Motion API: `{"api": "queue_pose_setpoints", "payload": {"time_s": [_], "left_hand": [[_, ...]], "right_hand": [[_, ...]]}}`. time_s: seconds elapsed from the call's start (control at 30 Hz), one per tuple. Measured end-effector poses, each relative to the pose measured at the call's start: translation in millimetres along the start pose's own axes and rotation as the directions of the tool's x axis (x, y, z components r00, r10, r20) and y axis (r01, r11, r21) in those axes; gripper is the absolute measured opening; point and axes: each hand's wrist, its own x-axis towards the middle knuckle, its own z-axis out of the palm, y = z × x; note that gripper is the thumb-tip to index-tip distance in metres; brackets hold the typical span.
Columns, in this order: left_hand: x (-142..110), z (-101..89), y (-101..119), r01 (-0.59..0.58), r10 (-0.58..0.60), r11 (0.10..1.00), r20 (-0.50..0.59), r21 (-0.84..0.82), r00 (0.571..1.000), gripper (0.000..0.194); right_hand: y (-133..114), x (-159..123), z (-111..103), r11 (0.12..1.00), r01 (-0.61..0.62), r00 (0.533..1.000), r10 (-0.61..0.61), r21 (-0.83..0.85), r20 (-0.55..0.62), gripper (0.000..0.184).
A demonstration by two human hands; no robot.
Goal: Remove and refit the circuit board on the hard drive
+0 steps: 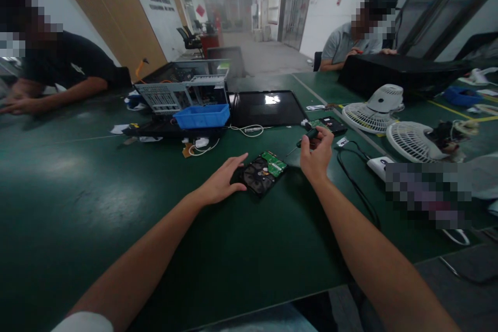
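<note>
A hard drive (259,176) lies on the green table with its green circuit board (274,164) facing up. At its left edge, my left hand (220,182) rests with thumb and fingers spread apart, nearly touching or lightly touching the casing; I cannot tell which. My right hand (317,158) is closed around the dark handle of a screwdriver (306,138). The screwdriver's thin shaft slants down to the left, its tip near the drive's right corner. Just behind my right hand lies a second hard drive (330,124), partly covered by the fingers.
An opened computer case (167,96) stands behind, with a blue tray (202,115) in front. Beside it lies a black panel (270,107). White fan parts (365,115), a black cable (356,181) and a power strip (376,165) are on the right. Two people sit across the table.
</note>
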Motion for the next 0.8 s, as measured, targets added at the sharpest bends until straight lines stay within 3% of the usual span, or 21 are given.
{"api": "queue_pose_setpoints", "payload": {"time_s": [0.13, 0.27, 0.4, 0.53, 0.67, 0.8], "left_hand": [[3.2, 3.3, 8.4, 0.003, -0.005, 0.989, 0.012, 0.145, 1.0, 0.1], [14.2, 32.4, 34.5, 0.042, -0.011, 0.937, -0.092, 0.346, 0.996, 0.1], [24.6, 52.4, 48.8, 0.091, -0.026, 0.895, -0.152, 0.436, 0.988, 0.093], [21.7, 46.3, 47.0, 0.007, 0.039, 0.884, -0.089, 0.467, 0.995, 0.07], [11.3, 31.2, 38.7, -0.142, 0.132, 0.905, 0.053, 0.402, 0.99, 0.064], [6.2, 26.0, 31.3, -0.219, 0.191, 0.91, 0.113, 0.353, 0.975, 0.061]], "right_hand": [[0.9, -0.1, 1.1, 1.0, 0.023, 1.0, -0.024, -0.02, -0.018, 0.045], [-2.6, -2.6, 3.0, 0.999, 0.039, 0.999, -0.039, -0.018, 0.004, 0.045], [-7.8, -4.9, 3.0, 0.999, 0.038, 0.999, -0.038, -0.001, 0.027, 0.047], [-12.8, -5.5, 2.5, 0.999, 0.043, 0.997, -0.043, 0.004, 0.059, 0.048], [-21.4, -6.8, 1.7, 0.999, 0.048, 0.996, -0.049, 0.024, 0.069, 0.048], [-31.4, -10.8, 0.8, 0.994, 0.11, 0.989, -0.11, 0.012, 0.101, 0.046]]}}
